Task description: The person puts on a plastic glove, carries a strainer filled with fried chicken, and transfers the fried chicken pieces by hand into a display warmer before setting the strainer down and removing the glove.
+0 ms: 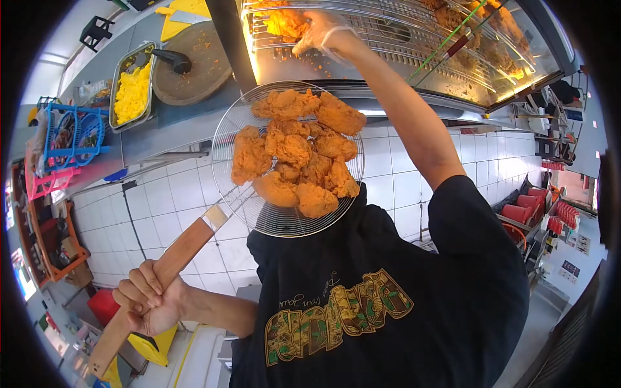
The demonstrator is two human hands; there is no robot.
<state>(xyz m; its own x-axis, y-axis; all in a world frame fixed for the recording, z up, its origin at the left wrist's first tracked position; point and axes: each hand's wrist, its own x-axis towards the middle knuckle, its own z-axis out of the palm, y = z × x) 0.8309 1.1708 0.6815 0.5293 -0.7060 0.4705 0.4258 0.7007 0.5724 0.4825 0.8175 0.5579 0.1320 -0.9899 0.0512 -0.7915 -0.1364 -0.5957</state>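
A round wire skimmer [288, 158] is held up by its long wooden handle [162, 271], around which the left hand [150, 299] is clamped near the lower end. The mesh bowl of the skimmer is heaped with fried chicken pieces [297, 152], golden and crusted, piled on one another and filling most of the mesh. The right hand [318, 35], covered by a thin clear glove, is stretched up into a heated display cabinet [401, 45] and is closed on a piece of fried chicken [284, 22] lying on the cabinet's wire rack [388, 32]. More fried pieces are seen on the rack towards the far right of the cabinet.

Beside the cabinet, a worktop [129, 139] carries a steel tray [132, 87] filled with yellow crumbly food, and just beside it a round wooden board [194, 64] on which a dark-handled utensil rests. Farther along, blue and pink plastic racks [68, 145] are set, holding assorted small items that cannot be made out. White tiles cover the wall below the worktop.
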